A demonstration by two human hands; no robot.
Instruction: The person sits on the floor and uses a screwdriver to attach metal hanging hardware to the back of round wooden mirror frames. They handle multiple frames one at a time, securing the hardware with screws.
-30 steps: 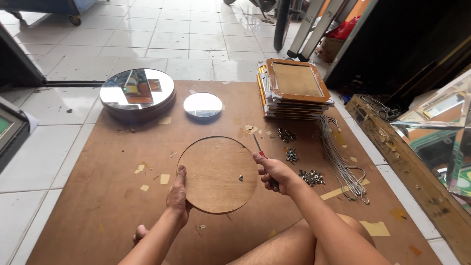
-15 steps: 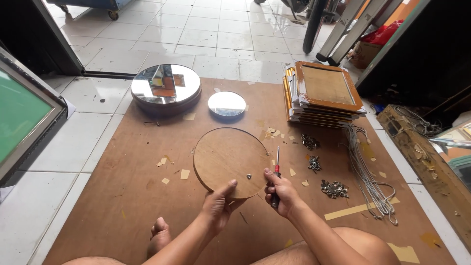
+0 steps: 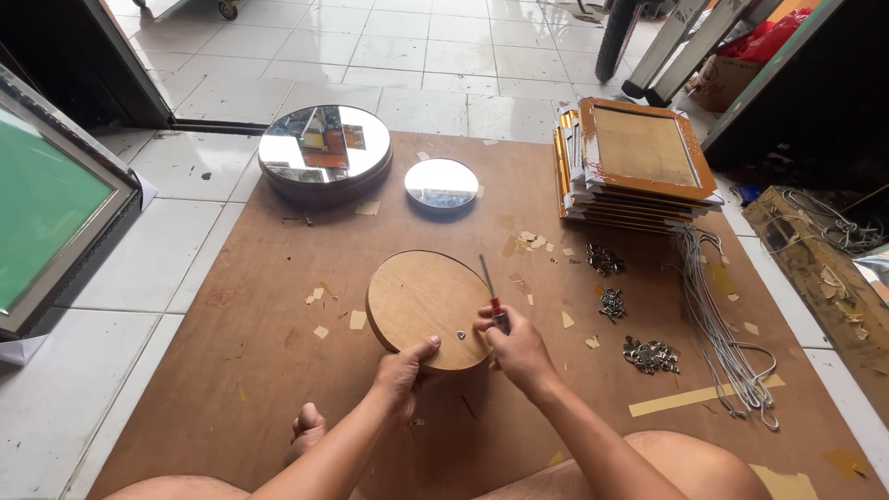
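Two hands busy: left hand (image 3: 400, 370) clamps the round wooden disc (image 3: 428, 307) so it stays put, right hand (image 3: 519, 350) wraps tight around a screwdriver (image 3: 491, 294) over the small hanger bracket (image 3: 460, 335).

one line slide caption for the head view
Left hand steadies a round wooden disc while right hand holds a red-handled screwdriver.

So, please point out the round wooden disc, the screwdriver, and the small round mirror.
round wooden disc (image 3: 421, 301): head view, middle of its bare face.
screwdriver (image 3: 486, 276): head view, on the metal shaft.
small round mirror (image 3: 441, 182): head view, centre of the glass.
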